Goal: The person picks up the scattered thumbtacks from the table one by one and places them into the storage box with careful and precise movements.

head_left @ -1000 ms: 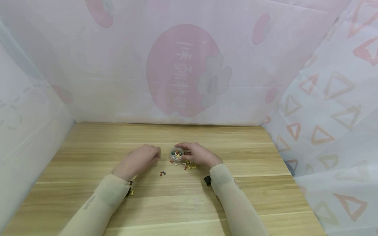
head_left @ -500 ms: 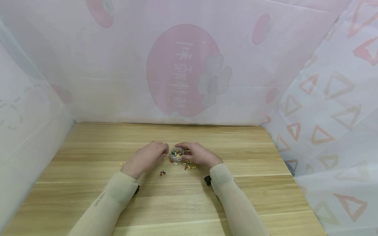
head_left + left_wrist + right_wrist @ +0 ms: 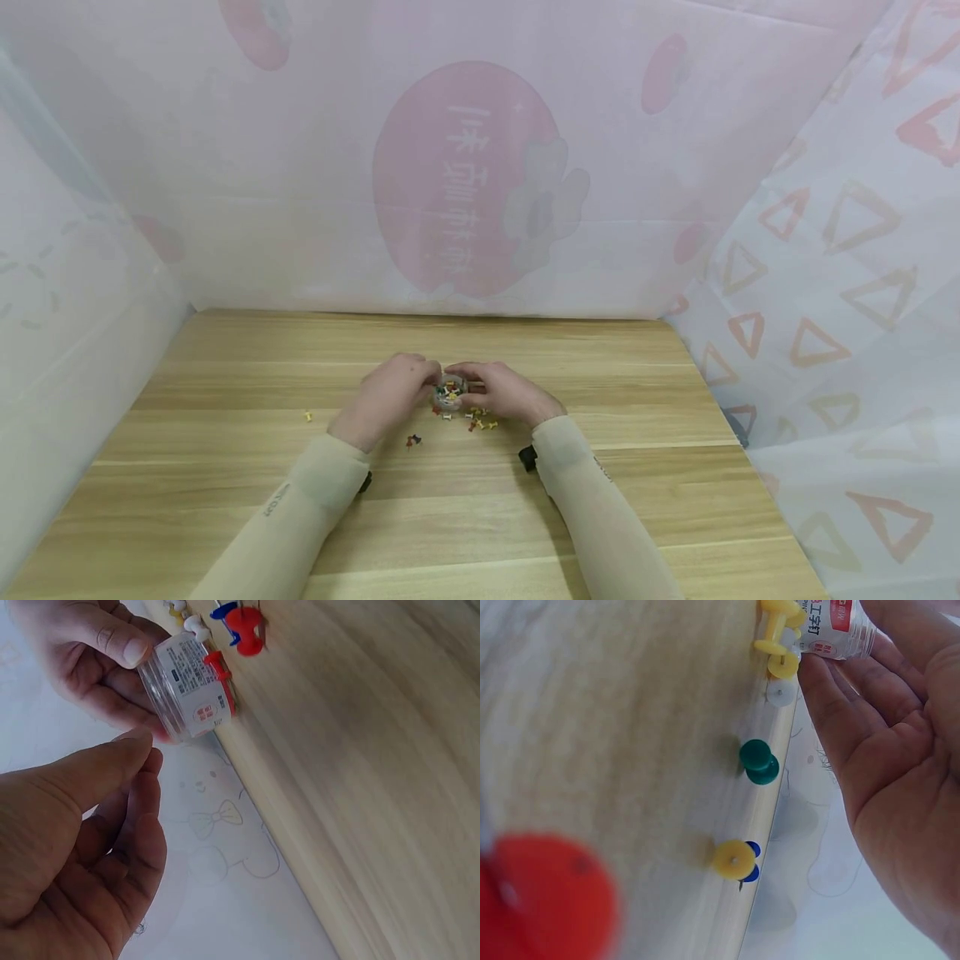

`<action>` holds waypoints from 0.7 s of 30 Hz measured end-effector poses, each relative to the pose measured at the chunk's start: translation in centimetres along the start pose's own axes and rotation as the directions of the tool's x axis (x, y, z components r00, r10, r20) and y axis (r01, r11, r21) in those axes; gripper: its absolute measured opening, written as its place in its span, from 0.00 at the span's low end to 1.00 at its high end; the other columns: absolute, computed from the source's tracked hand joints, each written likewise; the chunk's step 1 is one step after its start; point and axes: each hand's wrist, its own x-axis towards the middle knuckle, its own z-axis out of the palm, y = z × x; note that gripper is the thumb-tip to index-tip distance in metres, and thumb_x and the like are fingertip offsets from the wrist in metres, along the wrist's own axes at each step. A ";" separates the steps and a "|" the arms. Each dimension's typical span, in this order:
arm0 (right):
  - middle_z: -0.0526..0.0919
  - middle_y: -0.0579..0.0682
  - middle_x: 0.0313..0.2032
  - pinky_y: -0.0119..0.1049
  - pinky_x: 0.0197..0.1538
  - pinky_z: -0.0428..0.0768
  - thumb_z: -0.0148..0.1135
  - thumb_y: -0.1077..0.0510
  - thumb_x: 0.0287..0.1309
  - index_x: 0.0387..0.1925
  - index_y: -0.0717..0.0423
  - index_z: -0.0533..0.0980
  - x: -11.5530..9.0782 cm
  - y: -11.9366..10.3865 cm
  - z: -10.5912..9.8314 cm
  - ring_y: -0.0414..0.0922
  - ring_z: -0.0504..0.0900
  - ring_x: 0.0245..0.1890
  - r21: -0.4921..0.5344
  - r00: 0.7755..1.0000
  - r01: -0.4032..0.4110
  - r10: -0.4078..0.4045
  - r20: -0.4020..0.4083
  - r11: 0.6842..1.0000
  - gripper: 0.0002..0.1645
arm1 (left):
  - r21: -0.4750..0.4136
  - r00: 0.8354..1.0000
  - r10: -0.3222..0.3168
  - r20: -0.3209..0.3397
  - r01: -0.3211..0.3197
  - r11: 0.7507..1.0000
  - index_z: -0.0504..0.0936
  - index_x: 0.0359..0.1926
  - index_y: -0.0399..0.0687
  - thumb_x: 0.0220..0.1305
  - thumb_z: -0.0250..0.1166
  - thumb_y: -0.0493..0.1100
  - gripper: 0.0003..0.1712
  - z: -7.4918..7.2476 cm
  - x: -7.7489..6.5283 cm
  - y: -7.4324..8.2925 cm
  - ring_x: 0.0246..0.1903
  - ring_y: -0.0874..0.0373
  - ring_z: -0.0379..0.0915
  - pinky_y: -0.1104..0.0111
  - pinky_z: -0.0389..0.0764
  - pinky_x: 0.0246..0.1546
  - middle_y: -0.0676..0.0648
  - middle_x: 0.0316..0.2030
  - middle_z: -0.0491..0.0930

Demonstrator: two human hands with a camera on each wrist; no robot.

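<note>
My right hand (image 3: pixel 512 394) grips a small clear plastic jar (image 3: pixel 450 405) standing on the table, thumb on one side and fingers on the other. A printed label (image 3: pixel 196 682) wraps the jar, and mixed coloured push pins fill part of it. My left hand (image 3: pixel 392 398) is at the jar's left rim. In the left wrist view its thumb and fingertips (image 3: pixel 139 742) come together just outside the jar's mouth; whether they pinch a pin is hidden. A red push pin (image 3: pixel 217 666) lies against the jar, near a white push pin (image 3: pixel 196 628).
Yellow push pins (image 3: pixel 492 426) lie scattered below the right hand. A red push pin (image 3: pixel 246 631) and a blue one lie together before the jar. One yellow push pin (image 3: pixel 307 416) sits far left. The wooden table (image 3: pixel 645 500) meets printed cloth walls (image 3: pixel 315 217).
My left hand has moved right and slightly away from me, from left of the jar to its rim. The right hand and jar have stayed put.
</note>
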 end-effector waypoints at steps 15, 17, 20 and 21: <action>0.78 0.43 0.68 0.39 0.66 0.75 0.67 0.47 0.67 0.74 0.35 0.69 0.2 0.1 0.1 0.39 0.76 0.65 0.023 1.000 0.000 0.000 -0.005 1.000 0.36 | -0.020 0.999 -0.017 -0.041 0.017 1.000 0.88 0.44 0.48 0.68 0.69 0.38 0.06 1.3 1.1 0.1 0.37 0.60 0.79 0.64 0.84 0.42 0.52 0.37 0.86; 0.78 0.43 0.68 0.39 0.66 0.75 0.67 0.47 0.68 0.74 0.34 0.68 0.2 0.0 0.0 0.40 0.76 0.64 0.023 1.000 0.000 0.000 -0.004 1.000 0.36 | -0.029 0.999 -0.021 -0.037 0.020 0.999 0.88 0.44 0.48 0.68 0.69 0.38 0.06 1.2 1.0 0.1 0.37 0.60 0.79 0.64 0.84 0.42 0.52 0.37 0.86; 0.78 0.43 0.67 0.40 0.65 0.76 0.67 0.47 0.68 0.74 0.34 0.68 0.1 0.0 0.0 0.40 0.77 0.64 0.027 1.000 0.001 -0.001 -0.001 1.000 0.36 | -0.035 0.999 -0.027 -0.031 0.026 0.999 0.88 0.44 0.49 0.67 0.70 0.40 0.05 0.9 0.8 0.0 0.37 0.60 0.79 0.63 0.84 0.43 0.53 0.38 0.86; 0.78 0.43 0.67 0.40 0.65 0.76 0.66 0.47 0.68 0.75 0.34 0.68 0.0 0.0 0.0 0.40 0.77 0.64 0.025 1.000 0.000 0.000 -0.001 1.000 0.36 | -0.033 0.999 -0.028 -0.030 0.027 0.999 0.88 0.43 0.49 0.67 0.70 0.40 0.05 0.8 0.7 -0.1 0.37 0.60 0.79 0.63 0.84 0.43 0.53 0.38 0.86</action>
